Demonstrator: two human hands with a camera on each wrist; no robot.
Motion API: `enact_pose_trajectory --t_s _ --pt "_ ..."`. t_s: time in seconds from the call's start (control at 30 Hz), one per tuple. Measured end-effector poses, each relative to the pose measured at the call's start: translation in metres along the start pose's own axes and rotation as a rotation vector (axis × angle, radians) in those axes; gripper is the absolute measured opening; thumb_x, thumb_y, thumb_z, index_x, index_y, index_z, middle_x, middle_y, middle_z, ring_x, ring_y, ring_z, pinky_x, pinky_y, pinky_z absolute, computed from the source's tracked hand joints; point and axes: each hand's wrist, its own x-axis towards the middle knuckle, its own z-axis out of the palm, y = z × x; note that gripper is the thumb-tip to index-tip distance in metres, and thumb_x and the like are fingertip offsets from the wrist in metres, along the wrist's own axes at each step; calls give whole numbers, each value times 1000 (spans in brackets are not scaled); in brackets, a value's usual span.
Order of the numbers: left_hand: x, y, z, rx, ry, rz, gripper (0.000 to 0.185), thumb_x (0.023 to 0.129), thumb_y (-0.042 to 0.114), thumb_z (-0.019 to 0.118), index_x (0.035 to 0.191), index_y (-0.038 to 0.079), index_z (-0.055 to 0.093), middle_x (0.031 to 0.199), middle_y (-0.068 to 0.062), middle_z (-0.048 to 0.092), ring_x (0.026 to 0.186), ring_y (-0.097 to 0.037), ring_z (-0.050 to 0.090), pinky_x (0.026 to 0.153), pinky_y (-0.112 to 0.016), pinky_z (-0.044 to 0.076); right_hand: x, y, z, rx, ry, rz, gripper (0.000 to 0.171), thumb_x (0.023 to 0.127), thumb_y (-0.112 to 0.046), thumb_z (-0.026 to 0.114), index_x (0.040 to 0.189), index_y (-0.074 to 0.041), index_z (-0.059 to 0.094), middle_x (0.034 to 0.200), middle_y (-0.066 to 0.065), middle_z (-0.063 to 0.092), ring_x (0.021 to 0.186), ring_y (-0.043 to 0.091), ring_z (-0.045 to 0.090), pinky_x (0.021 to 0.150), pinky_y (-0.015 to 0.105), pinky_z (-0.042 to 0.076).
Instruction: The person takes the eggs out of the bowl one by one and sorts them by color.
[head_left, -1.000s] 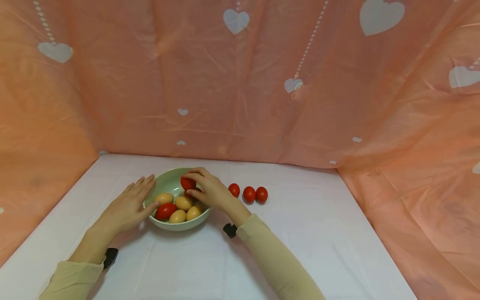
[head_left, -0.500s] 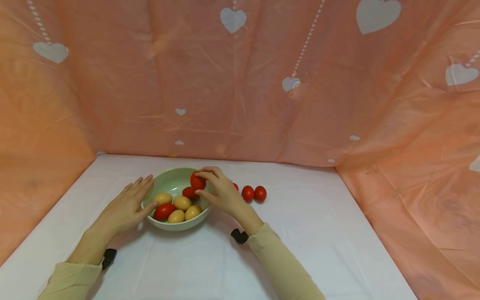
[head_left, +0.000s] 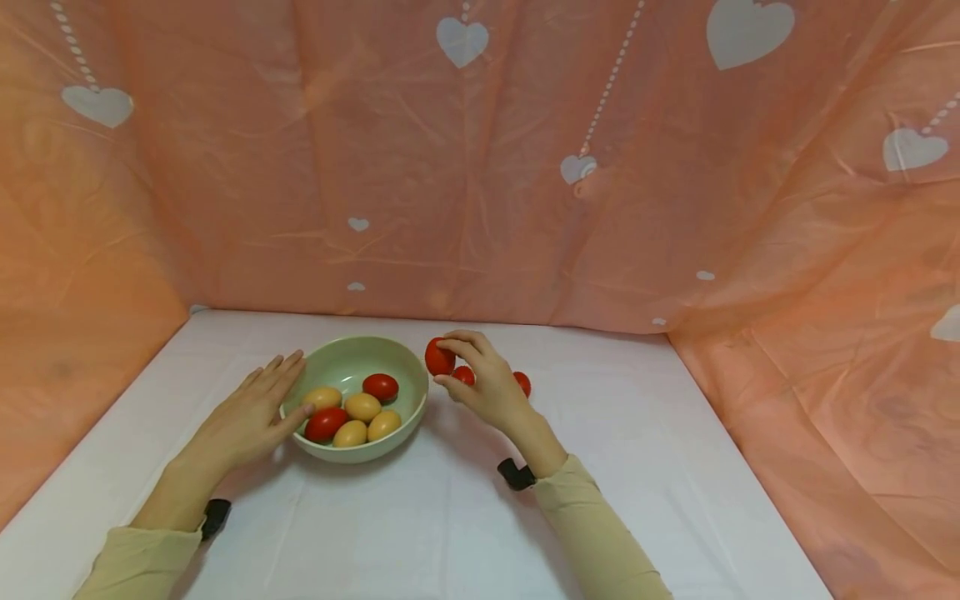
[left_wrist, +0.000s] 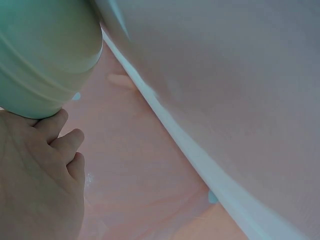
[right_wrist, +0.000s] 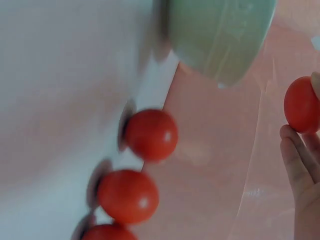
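A pale green bowl (head_left: pixel 352 457) holds several yellow eggs (head_left: pixel 363 407) and two red eggs, one near the back (head_left: pixel 381 387) and one at the left front (head_left: pixel 326 424). My left hand (head_left: pixel 251 421) rests against its left side, fingers straight and thumb across the rim. To the right of the bowl, my right hand (head_left: pixel 491 383) pinches another red egg (head_left: pixel 439 357) between thumb and fingertips, raised above the table. Loose red eggs (right_wrist: pixel 128 196) lie in a row on the table; in the head view the right hand partly covers them.
A white cloth (head_left: pixel 600 475) covers the table. Pink-orange curtains (head_left: pixel 465 183) with white hearts enclose its back and sides. A black wrist camera (head_left: pixel 516 474) sits on the right wrist and another (head_left: pixel 215 518) on the left.
My right hand has moved right, carrying the red egg out from over the bowl to beyond its right rim. The left hand has stayed on the bowl.
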Motion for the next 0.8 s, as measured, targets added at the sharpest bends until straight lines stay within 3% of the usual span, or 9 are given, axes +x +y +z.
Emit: enact_pose_trajectory --t_s 0.5,0.8 --pt "0 -1 1 2 -4 8 77 105 43 58 156 -10 36 163 -30 33 148 -54 31 126 -60 19 -25 37 -41 -27 106 70 49 83 -6 88 127 -2 69 130 14 63 116 29 65 97 43 59" --pt "-1 -1 1 -4 12 17 76 105 42 58 156 -9 36 162 -30 34 147 -54 32 129 -56 16 -34 57 -62 6 139 122 47 81 1 88 124 2 70 126 17 64 109 32 69 94 39 61"
